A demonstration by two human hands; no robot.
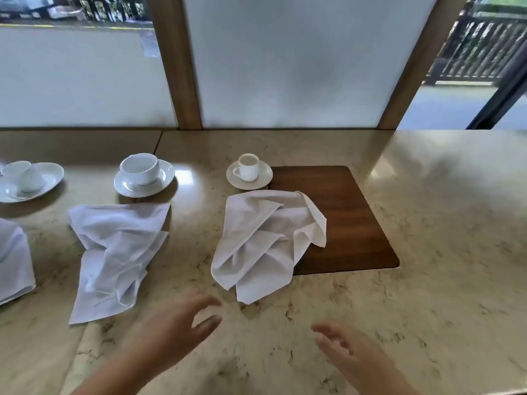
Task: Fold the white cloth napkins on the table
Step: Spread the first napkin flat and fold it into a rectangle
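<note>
Just beyond both hands point(182, 326): napkin point(265, 243) (crumpled)

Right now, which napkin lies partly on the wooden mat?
The middle napkin, below the small cup. Its right side overlaps the mat; the left napkin and the far-left napkin lie off it.

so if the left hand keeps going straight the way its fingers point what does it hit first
Most likely the near corner of the crumpled napkin on the wooden mat. The left hand is open, fingers aimed up and right over bare table; depth is unclear.
</note>
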